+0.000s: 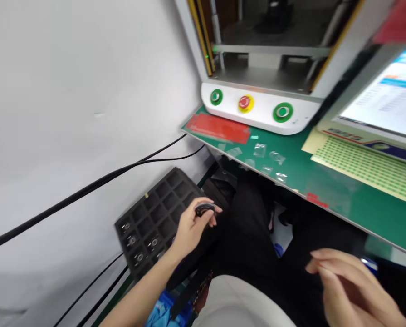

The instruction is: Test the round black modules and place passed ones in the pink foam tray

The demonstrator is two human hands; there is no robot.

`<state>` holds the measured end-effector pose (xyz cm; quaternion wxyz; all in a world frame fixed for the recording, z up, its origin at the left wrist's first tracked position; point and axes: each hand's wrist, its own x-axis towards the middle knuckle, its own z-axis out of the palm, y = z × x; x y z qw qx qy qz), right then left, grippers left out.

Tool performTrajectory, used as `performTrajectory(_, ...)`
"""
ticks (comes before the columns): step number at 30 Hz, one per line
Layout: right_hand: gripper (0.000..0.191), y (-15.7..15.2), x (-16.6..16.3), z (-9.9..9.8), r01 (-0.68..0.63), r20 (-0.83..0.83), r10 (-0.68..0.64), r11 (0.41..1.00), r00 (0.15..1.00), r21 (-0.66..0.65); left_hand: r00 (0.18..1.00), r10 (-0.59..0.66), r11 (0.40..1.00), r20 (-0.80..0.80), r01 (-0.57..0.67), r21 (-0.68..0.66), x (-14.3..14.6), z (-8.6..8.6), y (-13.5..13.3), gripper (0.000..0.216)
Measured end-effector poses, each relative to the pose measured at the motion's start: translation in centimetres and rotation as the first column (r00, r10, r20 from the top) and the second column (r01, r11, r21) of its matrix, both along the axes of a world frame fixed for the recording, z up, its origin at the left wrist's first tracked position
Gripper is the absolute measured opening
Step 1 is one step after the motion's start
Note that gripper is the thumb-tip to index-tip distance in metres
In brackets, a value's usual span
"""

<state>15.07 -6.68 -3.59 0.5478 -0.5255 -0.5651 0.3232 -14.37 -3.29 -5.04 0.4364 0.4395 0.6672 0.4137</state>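
My left hand grips a small black rounded part between thumb and fingers; its exact kind is not clear. That hand is over the right side of a black compartment tray, which lies to the left of my legs. Several small parts with metal rings sit in the tray's near-left pockets, and other pockets are bare. At the lower right, my right hand is closed, thumb and fingertips pressed together. Whether anything tiny is between those fingertips cannot be seen.
A green bench carries a red sheet, clear film scraps and a sheet of green dots. Behind stand a machine with a button panel and a monitor. Black cables run along the white wall.
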Motion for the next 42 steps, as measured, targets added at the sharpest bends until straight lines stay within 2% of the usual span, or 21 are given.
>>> performTrajectory(1,0.015,0.2,-0.9,0.9,-0.002,-0.004,0.002,0.999,1.000,0.044,0.976,-0.094,0.996,0.195,0.092,0.020,2.0,0.3,0.5,0.037)
performTrajectory(2,0.017,0.5,-1.6,1.6,-0.013,-0.018,0.014,0.997,1.000,0.072,0.898,-0.178,0.983,0.403,0.176,0.042,3.8,0.5,0.9,0.039)
performTrajectory(4,0.017,1.0,-2.0,2.7,-0.037,-0.068,0.042,0.997,0.997,0.067,0.639,-0.277,0.946,0.718,0.313,0.086,6.8,0.7,1.4,0.043)
performTrajectory(5,0.016,1.1,-2.0,3.0,-0.042,-0.102,0.045,0.999,0.994,0.029,0.537,-0.301,0.925,0.788,0.367,0.104,8.1,0.8,1.6,0.043)
performTrajectory(6,0.016,1.2,-1.7,3.2,-0.048,-0.140,0.044,0.999,0.989,-0.022,0.471,-0.326,0.902,0.820,0.413,0.122,9.1,0.8,1.7,0.042)
performTrajectory(8,0.014,1.1,-1.1,3.5,-0.069,-0.236,0.041,0.991,0.971,-0.113,0.421,-0.397,0.854,0.816,0.494,0.161,10.6,0.9,1.7,0.041)
performTrajectory(12,0.011,0.5,-0.1,3.5,-0.139,-0.441,0.016,0.959,0.897,-0.247,0.393,-0.578,0.733,0.715,0.635,0.244,11.8,1.4,1.8,0.045)
performTrajectory(14,0.010,0.3,0.0,3.3,-0.211,-0.556,0.012,0.931,0.831,-0.296,0.397,-0.638,0.697,0.659,0.661,0.277,11.9,1.7,2.0,0.050)
performTrajectory(18,0.006,0.1,0.0,3.2,-0.364,-0.757,-0.009,0.873,0.654,-0.326,0.512,-0.686,0.710,0.517,0.626,0.322,12.4,2.2,2.1,0.057)
performTrajectory(25,0.008,0.4,0.0,3.2,-0.468,-0.885,-0.005,0.847,0.465,-0.251,0.645,-0.719,0.688,0.259,0.609,0.396,12.9,3.0,1.7,0.067)
performTrajectory(31,0.010,0.4,0.2,2.9,-0.488,-0.891,-0.007,0.835,0.453,-0.255,0.673,-0.735,0.634,0.079,0.643,0.429,12.8,3.3,2.1,0.070)
performTrajectory(35,0.013,0.5,0.3,2.9,-0.496,-0.882,-0.026,0.818,0.471,-0.289,0.663,-0.746,0.607,0.055,0.645,0.464,12.9,3.4,2.3,0.068)
performTrajectory(42,0.016,0.8,0.5,2.9,-0.490,-0.842,-0.035,0.800,0.538,-0.346,0.662,-0.748,0.614,0.054,0.658,0.435,12.8,3.3,2.4,0.068)
